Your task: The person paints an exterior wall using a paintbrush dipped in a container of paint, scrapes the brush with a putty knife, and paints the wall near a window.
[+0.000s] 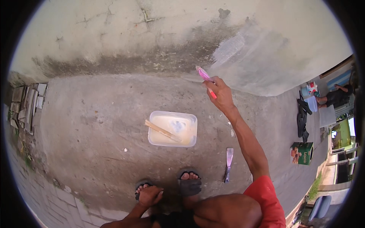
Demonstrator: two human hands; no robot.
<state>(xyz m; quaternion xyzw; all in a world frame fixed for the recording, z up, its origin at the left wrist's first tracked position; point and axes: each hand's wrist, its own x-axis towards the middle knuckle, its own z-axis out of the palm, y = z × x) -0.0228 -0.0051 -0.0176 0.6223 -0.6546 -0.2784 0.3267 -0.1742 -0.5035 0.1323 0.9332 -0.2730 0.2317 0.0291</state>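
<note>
My right hand (221, 93) is closed round the handle of a pink and orange brush (204, 75), whose tip is near the foot of the stained wall (152, 62). Up and right of the tip, a pale wet-looking patch (229, 48) marks the wall. My left hand (149, 195) rests by my left foot, fingers bent together; whether they hold anything is hidden. Between my feet and the wall, a clear plastic tub (193, 129) holds cream-coloured liquid with a wooden stick (161, 130) leaning in it. A scraper (229, 163) lies on the concrete to the right.
Tiles and boards (28, 104) are stacked at the far left. On the right are a green box-like container (302, 153), dark sandals (301, 119) and a light blue tub (312, 104). Another person (338, 97) sits at the far right.
</note>
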